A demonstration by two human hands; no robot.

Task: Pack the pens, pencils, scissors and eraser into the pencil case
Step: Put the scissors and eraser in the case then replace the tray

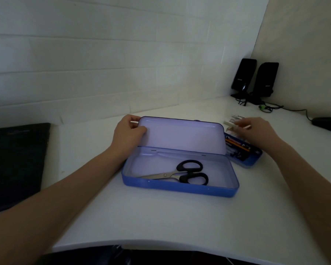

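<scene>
Plainly, the blue pencil case (180, 180) lies open at the middle of the white counter (161, 217), black-handled scissors (187, 174) flat inside it. The left hand (127, 131) grips the raised lid's corner at ten o'clock, thumb inside. At two o'clock the right hand (258, 131) is blurred over a pale eraser (230, 123); I cannot tell whether its fingers hold anything. Pencils (237, 145) sit in a blue tray (250, 161), half hidden behind the lid.

Left hand (127, 131) grips open blue pencil case (180, 188) lid – scissors (182, 174) inside; right hand (260, 131) over blurred items beside blue tray (245, 161).
</scene>
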